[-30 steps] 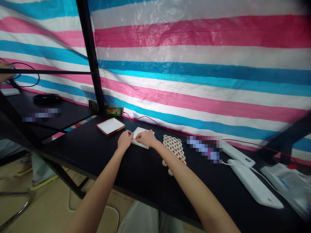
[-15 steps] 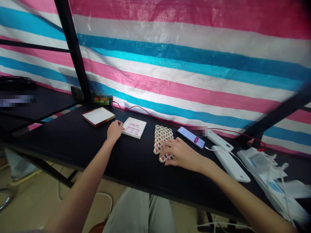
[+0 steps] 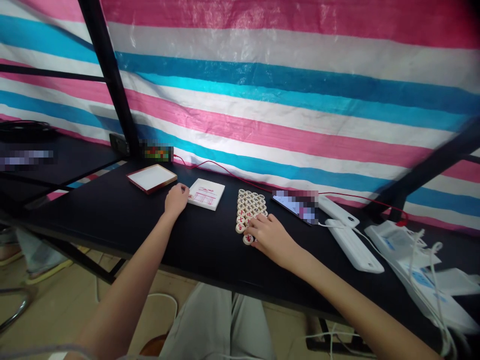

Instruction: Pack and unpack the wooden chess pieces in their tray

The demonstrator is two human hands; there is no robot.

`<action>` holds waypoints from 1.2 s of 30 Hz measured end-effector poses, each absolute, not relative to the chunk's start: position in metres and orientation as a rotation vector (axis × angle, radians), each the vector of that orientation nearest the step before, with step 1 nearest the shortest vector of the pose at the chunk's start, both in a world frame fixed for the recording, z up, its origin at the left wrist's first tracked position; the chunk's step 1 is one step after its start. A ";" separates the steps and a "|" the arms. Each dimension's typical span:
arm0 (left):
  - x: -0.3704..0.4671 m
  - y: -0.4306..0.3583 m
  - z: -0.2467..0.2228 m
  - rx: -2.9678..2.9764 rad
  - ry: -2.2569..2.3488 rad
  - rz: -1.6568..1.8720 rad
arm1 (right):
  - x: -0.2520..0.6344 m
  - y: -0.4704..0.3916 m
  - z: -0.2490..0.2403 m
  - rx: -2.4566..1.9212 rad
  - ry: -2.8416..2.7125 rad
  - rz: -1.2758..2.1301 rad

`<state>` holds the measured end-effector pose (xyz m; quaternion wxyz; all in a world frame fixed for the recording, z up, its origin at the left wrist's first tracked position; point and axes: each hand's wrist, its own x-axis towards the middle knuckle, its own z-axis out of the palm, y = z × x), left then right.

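Note:
Round wooden xiangqi pieces [image 3: 240,213] stand in tight rows, black characters at the far end and red ones nearer. My right hand [image 3: 270,237] lies over the near right part of the group with its fingers bent down around pieces there. One red-marked piece [image 3: 248,239] shows just left of the fingertips; those under the palm are hidden. My left hand [image 3: 177,200] rests on the table, fingers curled closed, beside the left edge of a white box [image 3: 206,195] with red print. Whatever those fingers may hold is hidden.
A shallow box lid [image 3: 152,178] lies at the left. Right of the pieces are a phone [image 3: 294,206], white power banks [image 3: 354,246] and a tangle of white cables with power strips [image 3: 412,265]. A red cable [image 3: 232,176] runs along the striped sheet [image 3: 262,100].
My right hand has shifted slightly and drawn its fingers in, covering near-row pieces that showed before. My left hand stays beside the white box. The view has tilted a little.

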<state>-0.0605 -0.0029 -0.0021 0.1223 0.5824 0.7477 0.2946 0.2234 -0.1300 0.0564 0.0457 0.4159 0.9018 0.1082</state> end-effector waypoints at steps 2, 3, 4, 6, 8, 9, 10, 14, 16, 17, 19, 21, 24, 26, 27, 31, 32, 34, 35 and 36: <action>-0.060 -0.003 -0.003 1.699 2.180 0.865 | 0.221 -0.131 0.058 1.246 2.766 0.296; -0.060 -0.002 -0.003 1.697 2.182 0.867 | 0.220 -0.131 0.059 1.241 2.784 0.264; -0.060 -0.002 -0.003 1.697 2.183 0.866 | 0.218 -0.130 0.061 1.248 2.810 0.223; -0.060 -0.002 -0.003 1.696 2.182 0.862 | 0.211 -0.126 0.066 1.296 2.872 0.119; -0.060 -0.002 -0.004 1.699 2.175 0.863 | 0.199 -0.115 0.072 1.356 2.932 0.013; -0.060 -0.001 -0.004 1.703 2.170 0.865 | 0.190 -0.107 0.075 1.378 2.956 -0.031; -0.060 -0.001 -0.004 1.707 2.167 0.866 | 0.181 -0.098 0.077 1.395 2.976 -0.066; -0.060 -0.002 -0.003 1.703 2.163 0.852 | 0.138 -0.049 0.075 1.557 2.906 -0.117; -0.060 -0.002 -0.002 1.709 2.165 0.844 | 0.118 -0.027 0.068 1.630 2.820 -0.064; -0.060 -0.003 -0.001 1.713 2.166 0.842 | 0.109 -0.019 0.064 1.660 2.780 -0.023; -0.059 -0.003 0.000 1.722 2.166 0.839 | 0.094 -0.008 0.055 1.688 2.721 0.049; -0.059 -0.004 0.000 1.724 2.168 0.832 | 0.086 -0.002 0.049 1.702 2.679 0.039; -0.058 -0.003 0.000 1.718 2.171 0.820 | 0.087 0.005 0.046 1.705 2.656 -0.045; -0.057 -0.003 0.000 1.711 2.173 0.821 | 0.093 0.010 0.047 1.639 2.689 -0.085; -0.057 -0.003 0.000 1.708 2.173 0.824 | 0.096 0.013 0.048 1.584 2.709 -0.113; -0.057 -0.004 0.001 1.710 2.173 0.825 | 0.099 0.019 0.049 1.412 2.771 -0.168; -0.057 -0.004 0.000 1.714 2.173 0.823 | 0.098 0.019 0.048 1.399 2.785 -0.157; -0.057 -0.003 0.000 1.725 2.176 0.817 | 0.095 0.018 0.046 1.381 2.813 -0.131; -0.057 -0.003 0.000 1.729 2.179 0.811 | 0.093 0.017 0.045 1.374 2.825 -0.120; -0.057 -0.002 0.000 1.733 2.181 0.802 | 0.092 0.017 0.044 1.369 2.835 -0.111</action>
